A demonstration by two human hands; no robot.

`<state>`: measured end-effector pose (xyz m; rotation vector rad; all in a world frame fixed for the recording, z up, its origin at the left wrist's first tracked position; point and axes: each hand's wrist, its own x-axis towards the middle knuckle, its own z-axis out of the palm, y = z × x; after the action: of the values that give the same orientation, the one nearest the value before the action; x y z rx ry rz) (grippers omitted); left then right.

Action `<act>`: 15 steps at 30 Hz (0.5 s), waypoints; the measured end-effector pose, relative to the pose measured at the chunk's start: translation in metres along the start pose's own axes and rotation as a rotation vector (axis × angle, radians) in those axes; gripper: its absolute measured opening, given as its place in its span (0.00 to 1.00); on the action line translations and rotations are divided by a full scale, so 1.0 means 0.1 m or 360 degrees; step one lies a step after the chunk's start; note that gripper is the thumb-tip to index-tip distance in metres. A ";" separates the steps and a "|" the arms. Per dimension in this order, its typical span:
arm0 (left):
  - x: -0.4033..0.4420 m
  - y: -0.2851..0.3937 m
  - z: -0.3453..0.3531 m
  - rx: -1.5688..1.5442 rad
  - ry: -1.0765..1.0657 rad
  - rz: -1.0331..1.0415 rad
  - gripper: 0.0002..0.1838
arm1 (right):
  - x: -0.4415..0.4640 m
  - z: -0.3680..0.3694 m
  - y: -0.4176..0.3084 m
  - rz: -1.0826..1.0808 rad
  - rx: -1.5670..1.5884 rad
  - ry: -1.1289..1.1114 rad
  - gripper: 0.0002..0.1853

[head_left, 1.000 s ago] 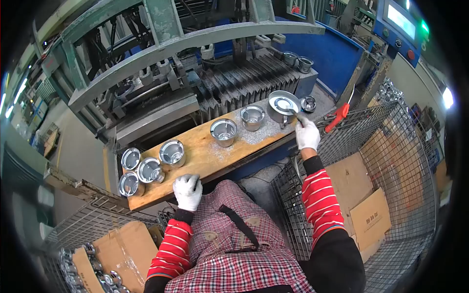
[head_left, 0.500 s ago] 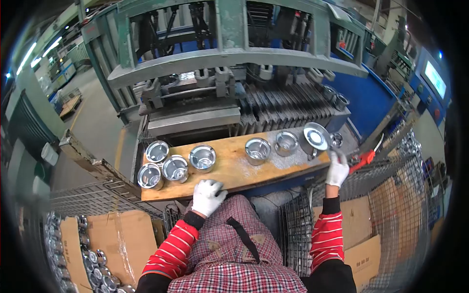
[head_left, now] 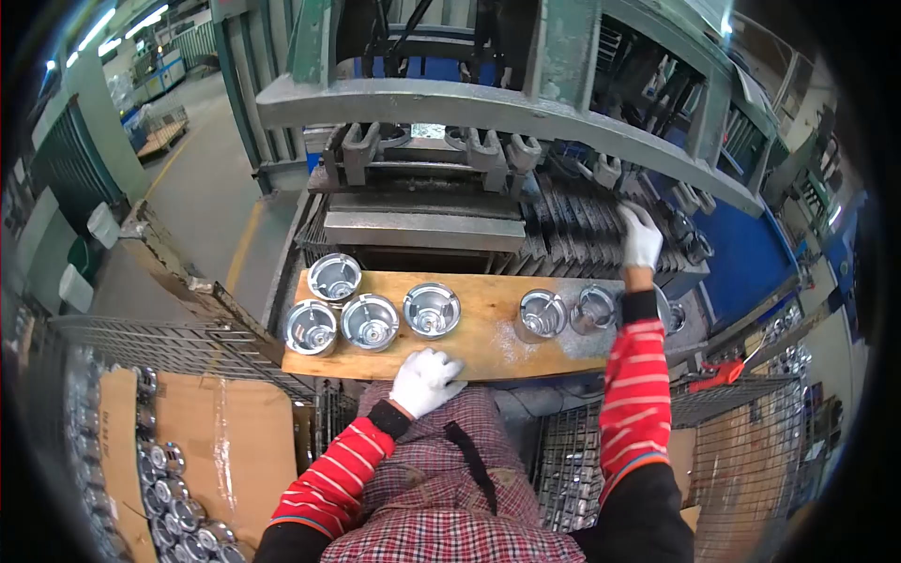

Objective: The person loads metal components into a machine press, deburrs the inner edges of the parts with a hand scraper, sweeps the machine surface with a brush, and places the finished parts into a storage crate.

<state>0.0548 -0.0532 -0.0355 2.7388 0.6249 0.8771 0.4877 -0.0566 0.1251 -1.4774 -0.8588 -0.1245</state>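
My left hand (head_left: pixel 427 380), in a white glove, rests at the front edge of the wooden board (head_left: pixel 488 352) with its fingers loosely bent and nothing seen in them. Several shiny metal cups stand on the board; the nearest to this hand is a cup (head_left: pixel 432 311) just above it. My right hand (head_left: pixel 642 236), also gloved, is raised over the dark ridged bellows cover (head_left: pixel 587 220) of the machine, fingers extended and no object visible in them. Below it stands a metal cup (head_left: pixel 593 309) at the board's right part. My right forearm mostly hides the wide-rimmed metal piece beside that cup.
A grey machine beam (head_left: pixel 422 101) crosses above the work area. Dark round parts (head_left: pixel 693 242) sit on the machine at right. A red-handled tool (head_left: pixel 718 375) hangs on the right wire basket (head_left: pixel 751 450). A cardboard-lined bin (head_left: pixel 225 441) at left holds many metal parts.
My right hand has moved from the board's right end, up and forward over the bellows cover. My left hand stays at the board's edge. The view has shifted.
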 end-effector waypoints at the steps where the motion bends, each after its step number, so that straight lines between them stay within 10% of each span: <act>1: -0.03 0.02 0.02 -0.0008 -0.0022 -0.0010 0.17 | 0.05 -0.20 0.19 0.0005 0.0093 -0.0027 0.12; 6: 0.00 0.00 0.06 -0.0021 -0.0056 -0.0005 0.17 | 0.31 -0.21 0.15 -0.0332 -0.0200 -0.0124 0.13; 9: 0.01 0.00 0.06 -0.0002 -0.0030 -0.0027 0.17 | 0.72 0.18 0.19 0.0719 0.0222 0.0134 0.10; 12: -0.02 0.02 0.04 -0.0031 -0.0031 -0.0042 0.16 | 0.72 0.13 0.03 0.0759 0.0260 0.0052 0.12; 15: 0.03 0.03 0.02 -0.0048 -0.0055 -0.0053 0.16 | 0.72 -0.32 0.22 0.0035 -0.0061 -0.0083 0.12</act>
<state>0.0590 -0.0546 -0.0347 2.7023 0.6438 0.8234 0.5649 -0.0518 0.1523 -1.5314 -0.8860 -0.0869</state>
